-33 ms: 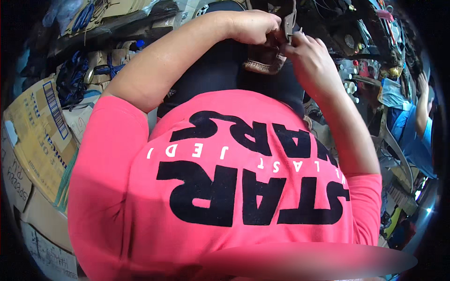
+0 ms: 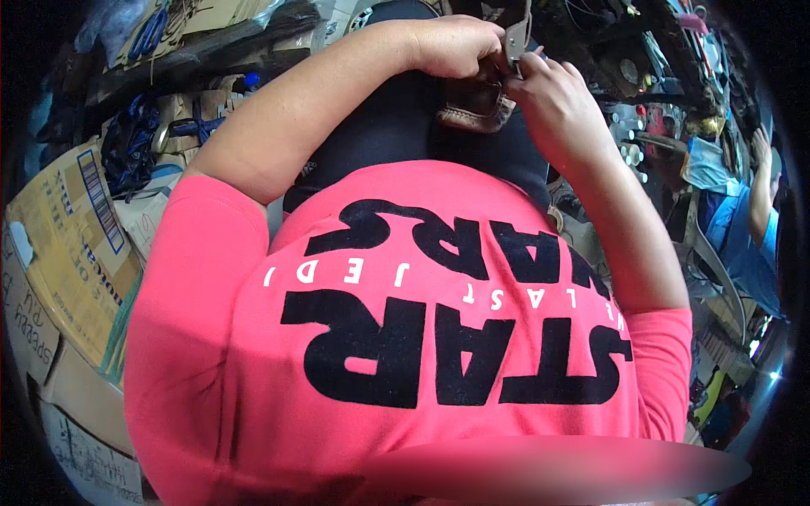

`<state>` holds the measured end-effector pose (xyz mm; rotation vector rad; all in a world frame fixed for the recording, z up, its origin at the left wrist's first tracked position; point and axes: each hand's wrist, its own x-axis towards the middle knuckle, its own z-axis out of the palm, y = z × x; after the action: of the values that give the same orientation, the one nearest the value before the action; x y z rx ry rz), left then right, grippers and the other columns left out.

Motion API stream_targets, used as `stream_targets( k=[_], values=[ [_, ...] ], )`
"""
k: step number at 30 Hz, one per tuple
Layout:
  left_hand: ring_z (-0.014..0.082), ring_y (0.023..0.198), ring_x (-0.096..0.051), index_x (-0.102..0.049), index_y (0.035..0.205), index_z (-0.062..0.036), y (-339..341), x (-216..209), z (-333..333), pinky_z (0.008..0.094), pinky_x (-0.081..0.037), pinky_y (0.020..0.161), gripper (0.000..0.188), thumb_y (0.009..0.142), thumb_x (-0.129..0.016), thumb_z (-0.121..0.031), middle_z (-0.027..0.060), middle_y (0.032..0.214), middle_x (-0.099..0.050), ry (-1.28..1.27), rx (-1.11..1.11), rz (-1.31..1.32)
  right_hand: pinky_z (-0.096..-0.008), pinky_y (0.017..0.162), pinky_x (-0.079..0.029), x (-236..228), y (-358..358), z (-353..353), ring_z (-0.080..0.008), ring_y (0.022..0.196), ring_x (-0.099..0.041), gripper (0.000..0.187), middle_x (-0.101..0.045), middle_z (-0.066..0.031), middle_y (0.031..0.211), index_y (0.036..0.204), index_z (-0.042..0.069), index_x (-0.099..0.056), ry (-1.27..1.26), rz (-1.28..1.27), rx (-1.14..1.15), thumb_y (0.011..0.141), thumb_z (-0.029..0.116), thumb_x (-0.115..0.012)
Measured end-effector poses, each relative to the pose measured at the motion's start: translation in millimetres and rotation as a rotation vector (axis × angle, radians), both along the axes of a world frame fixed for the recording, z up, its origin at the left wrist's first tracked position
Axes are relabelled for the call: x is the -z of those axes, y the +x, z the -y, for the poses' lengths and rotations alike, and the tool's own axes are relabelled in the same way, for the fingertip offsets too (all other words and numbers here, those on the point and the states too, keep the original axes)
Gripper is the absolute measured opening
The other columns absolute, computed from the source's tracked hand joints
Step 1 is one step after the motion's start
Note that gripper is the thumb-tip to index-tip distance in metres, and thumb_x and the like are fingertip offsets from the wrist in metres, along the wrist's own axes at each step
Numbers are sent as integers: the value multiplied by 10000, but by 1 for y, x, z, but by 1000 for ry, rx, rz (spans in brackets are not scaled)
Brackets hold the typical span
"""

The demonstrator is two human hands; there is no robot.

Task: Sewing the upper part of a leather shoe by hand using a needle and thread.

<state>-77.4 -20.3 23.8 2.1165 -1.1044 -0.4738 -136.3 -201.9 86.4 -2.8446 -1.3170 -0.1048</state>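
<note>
A brown leather shoe (image 2: 477, 111) with pale stitching round its toe rests between my dark-trousered knees, at the top of the view. My left hand (image 2: 460, 46) is closed against the shoe's upper, its fingertips partly hidden. Beside it my right hand (image 2: 553, 97) is closed too, thumb and fingers pinched together at the lower end of a pale flap (image 2: 515, 40) with a small dark hole. A small whitish tip shows by the right fingers; what exactly they pinch is hidden. The two hands nearly touch over the shoe.
Cardboard boxes (image 2: 72, 244) are stacked at my left, with dark blue cords (image 2: 131, 139) behind. Small bottles (image 2: 629, 126) and cluttered shelving stand at the right. Farther right is a co-worker's blue garment (image 2: 747, 244) and raised arm (image 2: 764, 181), beside a curved grey bar (image 2: 721, 270).
The pale flap has tilted and shifted slightly left and up between my hands. My right hand has risen a little toward it. My left hand stays almost in place on the shoe.
</note>
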Motion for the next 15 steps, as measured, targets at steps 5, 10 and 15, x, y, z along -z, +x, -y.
stream_targets(
  k=[5, 10, 15],
  values=[
    [315, 907, -604, -649, 974, -48, 6, 10, 0, 357, -481, 795, 266, 714, -672, -103, 154, 966, -623, -96, -141, 115, -394, 779, -463, 9, 6, -6, -309, 854, -600, 150, -585, -148, 900, 815, 56, -673, -145, -12, 8, 738, 55, -544],
    [285, 830, -602, -648, 881, -42, 11, 15, 0, 321, -477, 753, 193, 702, -691, -99, 151, 872, -614, -329, -140, 75, -409, 785, -485, 7, 10, 5, -318, 872, -615, 115, -608, -163, 927, 808, 39, -652, 2, -83, 24, 749, 45, -554],
    [268, 855, -601, -639, 870, -46, 11, 8, 4, 320, -472, 761, 216, 673, -716, -93, 140, 900, -599, -283, -225, 69, -412, 735, -496, 39, 18, 9, -354, 856, -605, 112, -617, -156, 904, 847, 69, -624, 204, -159, 174, 756, 44, -564]
  ],
)
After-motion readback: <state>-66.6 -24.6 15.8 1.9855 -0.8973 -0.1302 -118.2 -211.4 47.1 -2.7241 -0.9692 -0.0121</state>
